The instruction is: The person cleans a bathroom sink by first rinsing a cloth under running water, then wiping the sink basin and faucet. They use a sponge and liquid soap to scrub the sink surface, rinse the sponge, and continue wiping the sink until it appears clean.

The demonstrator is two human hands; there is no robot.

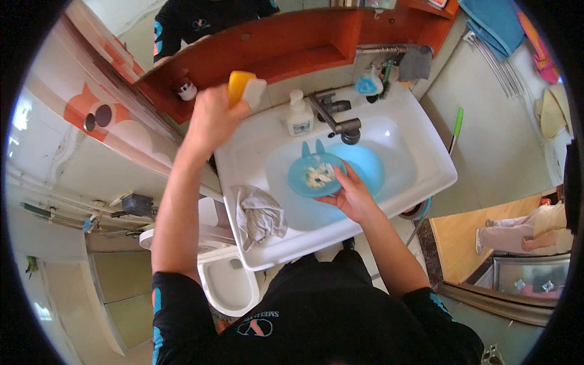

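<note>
My left hand point(212, 116) is raised at the left of the sink, closed around a small yellow-and-white object point(242, 86) whose kind I cannot tell. My right hand point(351, 194) grips the rim of a translucent blue dish with two rabbit-like ears point(297, 175), holding it over the basin. Pale crumbly pieces point(319, 174) lie in the dish. Behind it, a rounder, brighter blue thing point(372, 166) rests in the white sink point(410, 191), partly hidden. The dark faucet point(335, 118) stands above the basin. A white pump bottle point(299, 114) is left of the faucet.
A crumpled grey cloth point(258, 214) lies on the sink's left rim. Brushes point(385, 82) hang by the wall near a grey cloth point(415, 63). A red-brown shelf point(292, 45) runs behind the sink. A toilet point(230, 283) stands lower left. Another person point(531, 230) is beyond the doorway at right.
</note>
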